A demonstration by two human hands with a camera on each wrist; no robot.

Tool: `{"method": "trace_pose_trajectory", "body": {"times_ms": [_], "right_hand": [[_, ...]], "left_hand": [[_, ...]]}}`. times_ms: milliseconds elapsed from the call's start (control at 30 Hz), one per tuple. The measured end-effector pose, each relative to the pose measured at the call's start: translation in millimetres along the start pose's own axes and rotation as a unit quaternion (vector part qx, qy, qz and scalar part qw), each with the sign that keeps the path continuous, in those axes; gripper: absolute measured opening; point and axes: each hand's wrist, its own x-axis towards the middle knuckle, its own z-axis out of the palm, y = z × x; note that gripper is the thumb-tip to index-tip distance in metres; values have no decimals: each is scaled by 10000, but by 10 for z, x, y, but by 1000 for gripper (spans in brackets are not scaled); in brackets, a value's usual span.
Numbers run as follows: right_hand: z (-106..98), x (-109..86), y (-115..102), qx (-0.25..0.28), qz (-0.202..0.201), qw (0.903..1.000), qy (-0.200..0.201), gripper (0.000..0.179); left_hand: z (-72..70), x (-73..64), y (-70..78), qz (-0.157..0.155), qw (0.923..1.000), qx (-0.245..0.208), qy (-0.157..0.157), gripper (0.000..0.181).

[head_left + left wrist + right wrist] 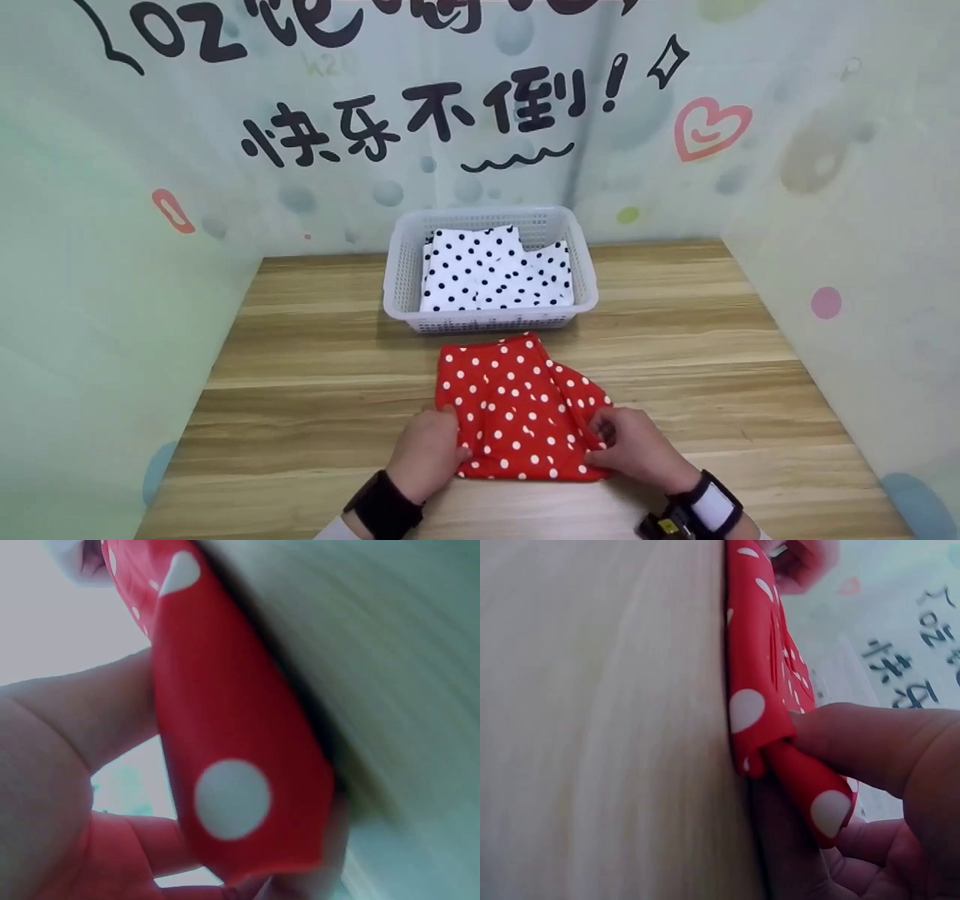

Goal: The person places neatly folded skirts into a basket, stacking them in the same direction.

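A folded red cloth with white dots [517, 420] lies on the wooden table, its upper right part slanting out as a loose flap. My left hand [426, 452] pinches its left edge near the front corner; in the left wrist view the thumb is on top and fingertips curl beneath the red cloth [232, 720]. At the front right corner, my right hand [637, 448] pinches the folded layers. The right wrist view shows the thumb pressing on the rolled red edge [757, 667], with fingers under it.
Just behind the red cloth stands a white plastic basket [491, 321]. Folded white cloth with black dots [472, 270] lies inside it. The wooden table [300, 420] meets a printed backdrop [337, 195] at the back and both sides.
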Motion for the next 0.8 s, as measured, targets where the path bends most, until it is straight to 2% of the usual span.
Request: {"method": "trace_pose_trajectory", "body": {"times_ms": [100, 200, 333, 400, 467, 633, 700, 800], "right_hand": [[-78, -38, 52, -11, 221, 9996, 147, 28], [-123, -63, 70, -90, 239, 9992, 297, 29], [-130, -114, 91, -222, 279, 9985, 413, 29], [-128, -148, 99, -218, 422, 9980, 426, 30], [-127, -176, 101, -212, 635, 9967, 460, 31], [-142, -194, 93, -8, 1243, 9905, 587, 41], [-174, -188, 101, 291, 1470, 9870, 578, 46], [-263, -196, 146, 1085, 1696, 9789, 359, 54]], "left_hand": [[22, 34, 132, 203, 9995, 249, 60, 45], [38, 67, 200, 361, 9984, 380, 217, 36], [69, 79, 226, 293, 9990, 294, 193, 38], [89, 74, 217, 213, 9995, 191, 122, 49], [105, 65, 190, 159, 9998, 19, 151, 58], [102, 31, 54, 52, 9972, -656, 363, 63], [72, 29, -11, -51, 9937, -1062, 353, 64], [14, 44, -102, -232, 9867, -1592, 218, 65]]}}
